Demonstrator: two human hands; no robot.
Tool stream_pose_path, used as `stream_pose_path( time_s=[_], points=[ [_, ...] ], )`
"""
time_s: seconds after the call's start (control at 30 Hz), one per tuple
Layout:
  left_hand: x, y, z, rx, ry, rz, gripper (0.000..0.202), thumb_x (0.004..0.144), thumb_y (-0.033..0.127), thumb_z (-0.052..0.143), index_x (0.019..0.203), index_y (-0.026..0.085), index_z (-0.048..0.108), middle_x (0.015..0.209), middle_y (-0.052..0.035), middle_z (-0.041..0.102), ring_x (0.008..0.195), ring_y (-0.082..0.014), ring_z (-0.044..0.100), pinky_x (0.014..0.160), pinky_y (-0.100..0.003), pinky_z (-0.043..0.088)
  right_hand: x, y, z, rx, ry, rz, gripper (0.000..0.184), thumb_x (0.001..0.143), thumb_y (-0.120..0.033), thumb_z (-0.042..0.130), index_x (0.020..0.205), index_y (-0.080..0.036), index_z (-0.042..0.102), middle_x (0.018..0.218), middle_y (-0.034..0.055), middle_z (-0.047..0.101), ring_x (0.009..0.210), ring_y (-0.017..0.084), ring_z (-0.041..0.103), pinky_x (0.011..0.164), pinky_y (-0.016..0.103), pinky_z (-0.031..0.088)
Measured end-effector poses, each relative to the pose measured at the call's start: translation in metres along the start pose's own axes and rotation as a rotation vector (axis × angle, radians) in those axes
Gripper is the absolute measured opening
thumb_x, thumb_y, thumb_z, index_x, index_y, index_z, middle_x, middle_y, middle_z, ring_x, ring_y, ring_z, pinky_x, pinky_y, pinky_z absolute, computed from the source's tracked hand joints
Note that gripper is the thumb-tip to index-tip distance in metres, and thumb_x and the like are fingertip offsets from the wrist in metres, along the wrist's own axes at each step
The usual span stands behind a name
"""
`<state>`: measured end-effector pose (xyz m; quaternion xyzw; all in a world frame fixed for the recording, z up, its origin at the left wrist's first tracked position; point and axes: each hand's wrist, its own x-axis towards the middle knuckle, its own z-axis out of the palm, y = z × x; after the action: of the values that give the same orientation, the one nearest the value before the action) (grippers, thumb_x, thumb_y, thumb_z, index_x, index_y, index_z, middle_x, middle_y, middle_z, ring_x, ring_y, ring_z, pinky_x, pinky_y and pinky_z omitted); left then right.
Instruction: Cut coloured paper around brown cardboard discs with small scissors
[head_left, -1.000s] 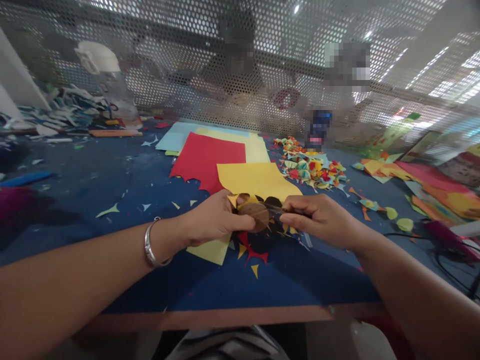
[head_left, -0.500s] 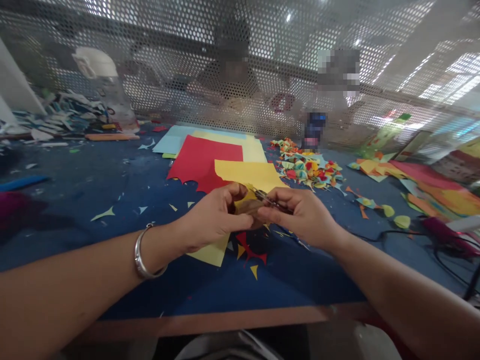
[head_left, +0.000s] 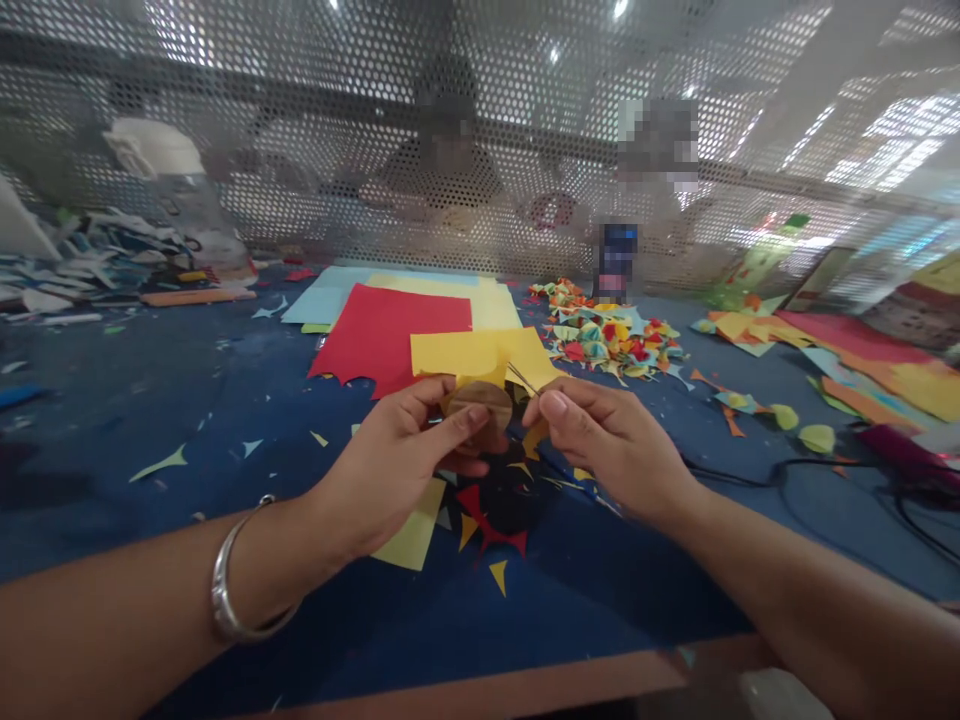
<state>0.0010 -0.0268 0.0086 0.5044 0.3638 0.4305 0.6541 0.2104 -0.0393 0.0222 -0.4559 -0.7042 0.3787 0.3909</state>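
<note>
My left hand (head_left: 397,450) pinches a round brown wood-patterned disc (head_left: 495,408), thumb on its face. Yellow paper (head_left: 480,373) shows behind the disc's upper edge. My right hand (head_left: 619,445) is closed around small scissors (head_left: 523,378); their thin blades point up and left, while the handles are hidden by my fingers. A curved yellow strip (head_left: 534,438) hangs by the right fingertips. Behind my hands lie a red sheet (head_left: 397,335) with a scalloped edge and a yellow sheet (head_left: 529,352). Red and yellow offcuts (head_left: 499,577) lie below.
A heap of small colourful paper pieces (head_left: 615,335) sits behind my right hand. Coloured sheets (head_left: 862,360) and a black cable (head_left: 795,463) are at the right. At the back left stands a white-lidded bottle (head_left: 184,200). A perforated metal screen (head_left: 315,140) closes off the back, people beyond it.
My hands have moved apart, the scissors drawing away from the disc. The disc's round face shows more fully. The whole view has shifted slightly.
</note>
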Motion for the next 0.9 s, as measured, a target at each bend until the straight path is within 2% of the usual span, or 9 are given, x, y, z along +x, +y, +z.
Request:
stream_pose_path(
  time_s=[0.13,0.27,0.47,0.7,0.9],
  points=[
    [0.0,-0.0005,-0.0025,0.03,0.024,0.043,0.029,0.083,0.037,0.078,0.103,0.017,0.072,0.095,-0.0065,0.076,0.082,-0.0167,0.072,0.061,-0.021,0.054,-0.0025,0.0015,-0.0021,-0.01,-0.031,0.05,0.049,0.094,-0.063,0.054,0.077,-0.018,0.06,0.054,-0.0082,0.03,0.046,0.007,0.025,0.044,0.024,0.019],
    [-0.0019,0.0015,-0.0026,0.038,0.016,0.038,0.028,0.085,0.036,0.076,0.105,0.017,0.071,0.09,-0.0052,0.076,0.082,-0.0152,0.072,0.062,-0.019,0.053,-0.0044,-0.0012,-0.0013,-0.017,-0.059,0.074,0.051,0.095,-0.063,0.052,0.074,-0.017,0.058,0.056,-0.0075,0.032,0.048,0.007,0.027,0.044,0.023,0.021],
    [-0.0036,0.0012,-0.0001,0.017,-0.002,0.051,0.026,0.085,0.037,0.076,0.102,0.018,0.071,0.093,-0.0045,0.077,0.083,-0.0155,0.073,0.062,-0.019,0.054,-0.0056,-0.0042,-0.0009,-0.049,-0.099,0.087,0.052,0.095,-0.064,0.051,0.069,-0.018,0.053,0.057,-0.007,0.032,0.05,0.008,0.027,0.045,0.023,0.022],
    [-0.0038,0.0,0.0005,0.021,-0.071,0.023,0.024,0.085,0.034,0.076,0.101,0.016,0.071,0.099,-0.0078,0.078,0.083,-0.017,0.073,0.059,-0.02,0.052,-0.0055,-0.0027,-0.003,-0.044,-0.113,0.076,0.052,0.095,-0.064,0.051,0.069,-0.019,0.054,0.055,-0.0076,0.031,0.048,0.008,0.026,0.044,0.024,0.022],
    [-0.0049,0.0009,0.0028,-0.027,-0.108,0.019,0.023,0.084,0.03,0.077,0.101,0.015,0.07,0.085,-0.004,0.076,0.077,-0.0134,0.07,0.057,-0.017,0.052,-0.0069,-0.0025,-0.0035,-0.012,-0.121,0.08,0.051,0.096,-0.061,0.052,0.068,-0.018,0.054,0.054,-0.0085,0.028,0.046,0.007,0.022,0.043,0.023,0.019]
  ],
)
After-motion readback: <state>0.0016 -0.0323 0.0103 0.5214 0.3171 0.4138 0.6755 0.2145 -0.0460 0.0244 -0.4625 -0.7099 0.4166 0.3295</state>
